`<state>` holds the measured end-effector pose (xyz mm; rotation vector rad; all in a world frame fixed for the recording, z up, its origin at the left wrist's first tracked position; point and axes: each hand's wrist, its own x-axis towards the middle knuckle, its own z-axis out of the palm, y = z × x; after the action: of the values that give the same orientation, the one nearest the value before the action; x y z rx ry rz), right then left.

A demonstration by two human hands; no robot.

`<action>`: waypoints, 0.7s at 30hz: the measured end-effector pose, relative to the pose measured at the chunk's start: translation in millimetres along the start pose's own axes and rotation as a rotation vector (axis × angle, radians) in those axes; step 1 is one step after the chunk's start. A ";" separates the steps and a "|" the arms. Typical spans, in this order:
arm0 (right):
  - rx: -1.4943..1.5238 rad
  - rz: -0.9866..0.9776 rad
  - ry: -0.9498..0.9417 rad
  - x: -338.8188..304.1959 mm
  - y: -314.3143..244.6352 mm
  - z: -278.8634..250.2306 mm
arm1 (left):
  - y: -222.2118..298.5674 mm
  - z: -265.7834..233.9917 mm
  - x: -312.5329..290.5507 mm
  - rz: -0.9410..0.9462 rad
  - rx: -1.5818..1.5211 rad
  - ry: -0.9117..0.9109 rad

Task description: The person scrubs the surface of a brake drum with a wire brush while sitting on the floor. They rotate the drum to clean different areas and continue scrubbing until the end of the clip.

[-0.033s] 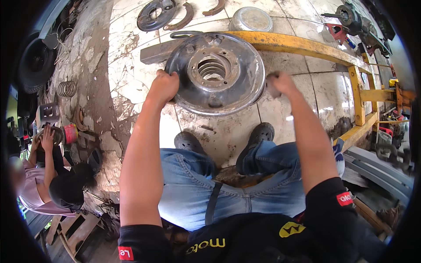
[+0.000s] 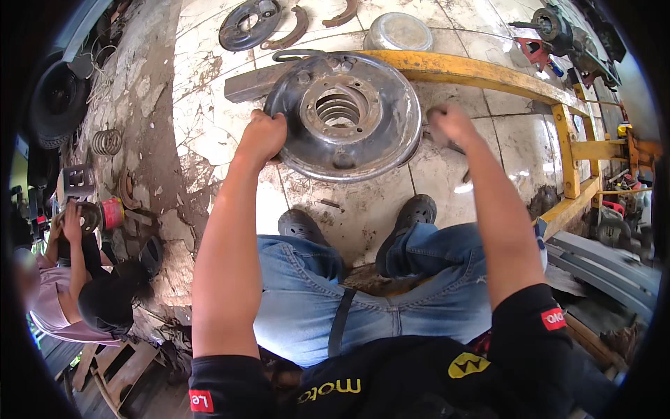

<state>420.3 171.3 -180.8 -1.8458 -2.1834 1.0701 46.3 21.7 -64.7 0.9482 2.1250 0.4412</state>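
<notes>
A round, dark metal brake backing plate (image 2: pixel 398 140) tilts against a yellow metal beam, its worn face toward me. Coils of a spring (image 2: pixel 337 109) show through its centre hole. At the plate's left rim my left hand (image 2: pixel 264 136) is closed, gripping the edge. My right hand (image 2: pixel 455 127) is closed just off the right rim. A small grey-brown thing juts from its fingers, too blurred to name. Beyond the beam lie a second backing plate (image 2: pixel 237 36), a curved brake shoe (image 2: pixel 289 31) and another brake shoe (image 2: pixel 342 14).
The yellow beam (image 2: pixel 460 68) runs behind the plate to a yellow frame (image 2: pixel 569 150) at right. A silver metal drum (image 2: pixel 401 31) sits beyond it. Another person (image 2: pixel 63 293) handles a round part at far left, near a red can (image 2: pixel 112 213) and a loose coil spring (image 2: pixel 106 142).
My right hand has shifted slightly up and right, and a dark edge now shows below it. My left hand keeps its grip on the plate, which has barely moved.
</notes>
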 end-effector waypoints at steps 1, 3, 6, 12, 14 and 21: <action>-0.022 -0.036 0.038 -12.1 -31.7 -25.4 | -4.5 1.4 0.0 0.016 0.006 0.016; -0.025 -0.144 0.100 -38.4 -80.6 -51.5 | -7.1 3.7 3.9 0.034 -0.048 0.029; -0.071 -0.415 0.095 -89.4 -112.9 -38.9 | -10.1 2.2 -2.7 0.004 -0.207 -0.020; -0.453 -0.702 -0.001 -160.2 -123.2 4.0 | -2.4 0.2 -16.8 0.009 -0.252 -0.089; -0.551 -0.576 0.108 -150.0 -109.3 5.2 | -1.8 2.0 -14.6 0.017 -0.251 -0.100; -0.590 -0.627 -0.146 -176.6 -143.9 10.0 | -22.7 11.9 8.4 0.038 -0.211 0.007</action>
<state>342.7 5.2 -45.1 -1.0517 -3.0867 0.4704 40.5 12.9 -89.5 0.8670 2.0228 0.6743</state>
